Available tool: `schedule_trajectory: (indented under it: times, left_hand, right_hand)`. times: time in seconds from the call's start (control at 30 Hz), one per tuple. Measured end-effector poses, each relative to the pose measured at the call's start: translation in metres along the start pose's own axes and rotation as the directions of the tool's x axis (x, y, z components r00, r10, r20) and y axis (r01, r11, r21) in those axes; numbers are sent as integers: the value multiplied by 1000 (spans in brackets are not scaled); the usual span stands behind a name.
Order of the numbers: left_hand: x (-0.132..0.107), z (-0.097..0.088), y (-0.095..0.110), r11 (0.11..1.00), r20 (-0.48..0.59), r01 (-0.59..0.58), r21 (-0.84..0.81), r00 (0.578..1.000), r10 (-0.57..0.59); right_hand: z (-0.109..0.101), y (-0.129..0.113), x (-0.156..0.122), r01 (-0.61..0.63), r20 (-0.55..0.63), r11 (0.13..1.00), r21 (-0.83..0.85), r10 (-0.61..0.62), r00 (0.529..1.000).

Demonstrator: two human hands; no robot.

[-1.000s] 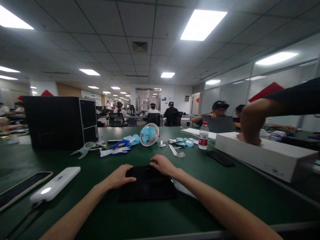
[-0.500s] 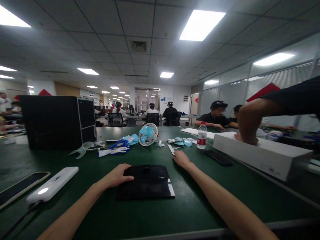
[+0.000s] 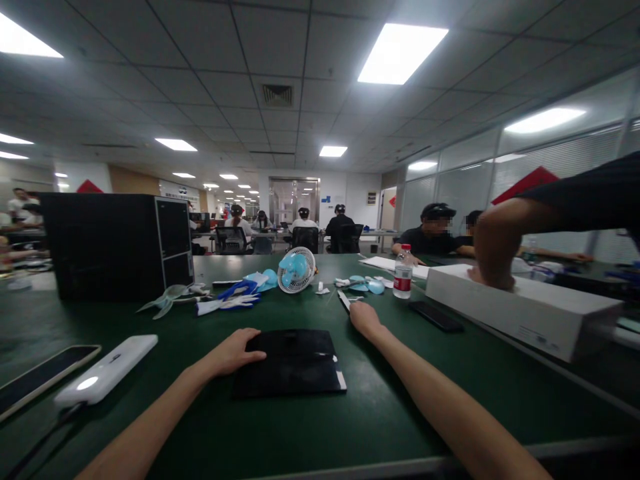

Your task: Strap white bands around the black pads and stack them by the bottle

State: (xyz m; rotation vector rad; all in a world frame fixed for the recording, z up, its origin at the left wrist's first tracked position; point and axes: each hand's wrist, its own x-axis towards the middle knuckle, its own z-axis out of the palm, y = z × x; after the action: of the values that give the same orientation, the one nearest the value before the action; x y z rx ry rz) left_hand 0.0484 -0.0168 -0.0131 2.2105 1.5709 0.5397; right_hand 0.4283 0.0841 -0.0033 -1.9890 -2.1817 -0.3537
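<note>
two bare hands on a dark green matte table [image 3: 210, 427], both forearms stretched forward.

left hand [image 3: 233, 353]: palm down, fingers loosely apart and laid flat on the near-left edge of one flat black pad [image 3: 293, 365]. it clamps nothing. the pad is rectangular and dull-surfaced, lies just right of this hand and between the two forearms, with a thin white sliver showing at its right corner.

right hand [image 3: 365, 319]: knuckles up, fingertips at the near end of one narrow white strip [image 3: 344, 300]. fingers hidden from here, so cannot tell whether they pinch it or only touch.

beyond the hands, counted:
- one small desk fan [image 3: 297, 270], round white wire cage, light blue blades
- one pair of blue-and-white gloves [image 3: 227, 298], limp, ahead of the left hand
- one clear three-lobed fan blade [image 3: 167, 297]
- a few light blue plastic blades [image 3: 367, 285], count unclear

right of the right hand: one dark phone [image 3: 436, 316], face glossy; one clear water bottle [image 3: 403, 272], red label, print too small to read; one long white cardboard box [image 3: 525, 312], small print unreadable, a co-worker's arm [image 3: 500, 250] resting on it.

left of the left hand: one white rounded power bank [image 3: 107, 370], one phone [image 3: 45, 377] with black screen, one black computer tower [image 3: 117, 243] farther back.
</note>
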Motion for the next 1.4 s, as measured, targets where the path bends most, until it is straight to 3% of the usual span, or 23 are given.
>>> schedule_trajectory:
  times: [0.37, 0.6, 0.73, 0.8, 0.87, 1.0, 1.07, 1.17, 1.3, 1.4]
  left_hand:
    - [2, 1, -3, 999, -9, 1, -35, 1000, -1]
    - [-2, -1, -1, 1000, -26, -21, -20, 999, 21]
    - [-1, -3, 3, 996, -129, -83, 32, 988, 86]
    - [0, -6, 6, 989, -270, -131, 62, 952, 143]
    - [1, -12, 10, 982, -444, -164, 88, 877, 186]
    - [-5, -25, 22, 972, -681, -204, 116, 696, 227]
    - [-10, -29, 28, 969, -711, -220, 108, 665, 230]
    - [-19, -30, 37, 967, -669, -244, 71, 707, 228]
    - [-26, -31, 47, 981, -596, -192, -3, 788, 153]
    - [-27, -35, 50, 985, -564, -153, -76, 822, 84]
  right_hand:
    - [-17, 5, -7, -60, -84, 998, -8, 59, 995]
    - [-53, 17, -13, -141, -296, 989, 45, 148, 944]
    - [-77, 12, -25, -57, -422, 988, 146, 114, 899]
    - [-88, 5, -34, 23, -447, 969, 247, 93, 890]
    - [-95, -5, -44, 134, -438, 910, 392, 57, 897]
    - [-100, -28, -62, 305, -355, 666, 680, -65, 933]
    - [-100, -40, -69, 333, -319, 561, 758, -126, 939]
    - [-99, -55, -77, 339, -280, 479, 810, -193, 940]
    - [-100, -66, -83, 307, -221, 453, 837, -233, 947]
    - [-100, -68, -85, 278, -188, 434, 857, -239, 953]
